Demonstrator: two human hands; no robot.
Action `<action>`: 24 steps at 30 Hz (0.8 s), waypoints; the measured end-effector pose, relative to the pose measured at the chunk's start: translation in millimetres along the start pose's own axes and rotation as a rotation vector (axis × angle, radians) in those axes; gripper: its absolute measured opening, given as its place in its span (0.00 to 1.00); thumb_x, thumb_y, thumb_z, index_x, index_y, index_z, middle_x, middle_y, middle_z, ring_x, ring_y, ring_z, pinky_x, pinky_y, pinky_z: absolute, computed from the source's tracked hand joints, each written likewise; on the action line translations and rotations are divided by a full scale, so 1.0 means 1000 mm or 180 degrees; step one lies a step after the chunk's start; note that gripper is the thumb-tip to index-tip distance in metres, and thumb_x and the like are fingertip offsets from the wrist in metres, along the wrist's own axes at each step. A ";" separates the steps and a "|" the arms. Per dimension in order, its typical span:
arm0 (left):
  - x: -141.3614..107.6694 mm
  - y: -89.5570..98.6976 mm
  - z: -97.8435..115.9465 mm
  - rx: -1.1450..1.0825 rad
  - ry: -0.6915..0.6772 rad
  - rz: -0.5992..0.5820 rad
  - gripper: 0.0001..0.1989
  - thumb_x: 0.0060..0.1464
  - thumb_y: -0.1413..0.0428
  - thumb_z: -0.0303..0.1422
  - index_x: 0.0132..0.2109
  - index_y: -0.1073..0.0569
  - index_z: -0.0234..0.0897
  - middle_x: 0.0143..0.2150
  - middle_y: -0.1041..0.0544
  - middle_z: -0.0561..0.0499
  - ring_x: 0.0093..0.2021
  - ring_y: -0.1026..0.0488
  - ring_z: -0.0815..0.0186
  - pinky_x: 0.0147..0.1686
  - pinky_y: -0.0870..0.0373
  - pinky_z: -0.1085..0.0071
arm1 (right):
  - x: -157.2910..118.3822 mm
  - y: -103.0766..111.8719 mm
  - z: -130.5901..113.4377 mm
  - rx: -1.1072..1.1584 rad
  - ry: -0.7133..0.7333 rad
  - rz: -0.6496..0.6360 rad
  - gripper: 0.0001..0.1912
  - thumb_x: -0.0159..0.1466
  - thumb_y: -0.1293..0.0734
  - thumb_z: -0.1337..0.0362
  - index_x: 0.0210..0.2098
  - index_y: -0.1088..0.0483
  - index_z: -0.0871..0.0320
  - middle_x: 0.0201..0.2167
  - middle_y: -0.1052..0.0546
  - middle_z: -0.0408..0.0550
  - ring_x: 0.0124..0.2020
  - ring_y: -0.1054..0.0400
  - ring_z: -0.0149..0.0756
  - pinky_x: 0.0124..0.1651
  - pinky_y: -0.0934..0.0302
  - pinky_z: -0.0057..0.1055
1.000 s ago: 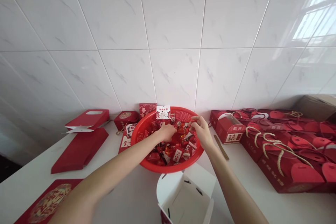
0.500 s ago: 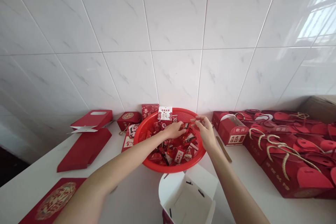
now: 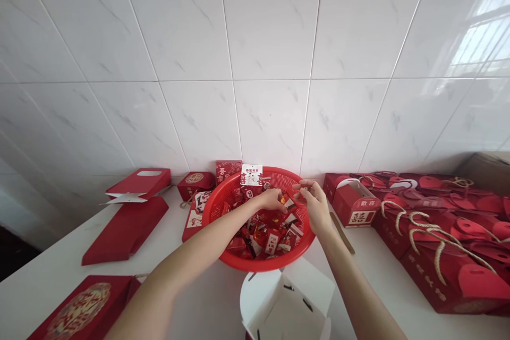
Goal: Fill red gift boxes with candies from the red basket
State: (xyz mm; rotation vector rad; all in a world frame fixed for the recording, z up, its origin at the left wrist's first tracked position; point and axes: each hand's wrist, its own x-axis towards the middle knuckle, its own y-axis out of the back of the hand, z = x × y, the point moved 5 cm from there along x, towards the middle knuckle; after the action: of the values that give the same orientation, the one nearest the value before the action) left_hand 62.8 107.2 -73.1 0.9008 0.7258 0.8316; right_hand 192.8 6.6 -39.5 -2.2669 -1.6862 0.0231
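A red plastic basket (image 3: 265, 264) with a perforated wall stands near the tiled wall, filled with small wrapped candies (image 3: 272, 242), mostly red. My left hand (image 3: 272, 200) reaches into it, fingers curled down and closed at a wrapped candy (image 3: 287, 203) with a red and yellow wrapper. Over the basket's right rim is my right hand (image 3: 313, 201), its fingers bent but apart; I see nothing held in it. In front of the basket stands an opened box (image 3: 289, 311) with a white inside and raised flaps. Its bottom edge is cut off by the view.
Many red gift boxes (image 3: 430, 271) with rope handles crowd the right side. A brown strip (image 3: 341, 232) lies beside the basket. On the left are a flat red carton (image 3: 125, 231), a red box (image 3: 139, 183) and a box with a gold emblem (image 3: 79, 311). A small card (image 3: 252, 175) stands behind.
My left hand has shifted slightly right and down among the candies. My right hand stays at the rim with its fingers a little more spread. The view has shifted slightly.
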 end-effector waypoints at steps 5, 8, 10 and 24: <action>-0.016 0.025 0.020 -0.0740 -0.0729 -0.0159 0.24 0.34 0.29 0.35 0.40 0.27 0.38 0.40 0.23 0.53 0.44 0.26 0.58 0.40 0.33 0.68 | -0.001 0.005 -0.001 -0.0481 0.0134 0.0257 0.09 0.56 0.35 0.59 0.35 0.33 0.54 0.34 0.25 0.46 0.29 0.35 0.35 0.33 0.36 0.33; -0.029 0.048 0.026 -0.1356 -0.1219 -0.0083 0.24 0.36 0.30 0.34 0.44 0.24 0.38 0.47 0.22 0.51 0.52 0.28 0.57 0.51 0.34 0.65 | -0.001 0.006 -0.003 -0.0770 0.0295 0.0382 0.12 0.56 0.31 0.55 0.35 0.31 0.55 0.37 0.24 0.48 0.37 0.30 0.39 0.41 0.34 0.35; -0.035 0.058 0.024 -0.1668 -0.1263 -0.0055 0.25 0.37 0.30 0.34 0.45 0.23 0.37 0.48 0.22 0.50 0.51 0.27 0.57 0.52 0.34 0.64 | 0.000 0.003 -0.002 -0.0730 0.0303 0.0239 0.16 0.54 0.28 0.53 0.35 0.31 0.56 0.38 0.23 0.48 0.39 0.29 0.41 0.43 0.34 0.36; -0.043 0.067 0.017 -0.3552 -0.1193 -0.0134 0.27 0.40 0.27 0.36 0.47 0.24 0.34 0.39 0.18 0.49 0.39 0.21 0.64 0.47 0.29 0.66 | -0.001 -0.005 -0.008 0.0650 -0.0186 -0.0376 0.21 0.45 0.19 0.56 0.30 0.31 0.56 0.18 0.33 0.34 0.18 0.48 0.23 0.22 0.52 0.25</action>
State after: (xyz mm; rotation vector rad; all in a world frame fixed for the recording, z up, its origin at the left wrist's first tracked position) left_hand 35.8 88.7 1.1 0.0127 -0.1019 0.8330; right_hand 189.3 5.4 -30.5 -2.0338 -1.7571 0.2263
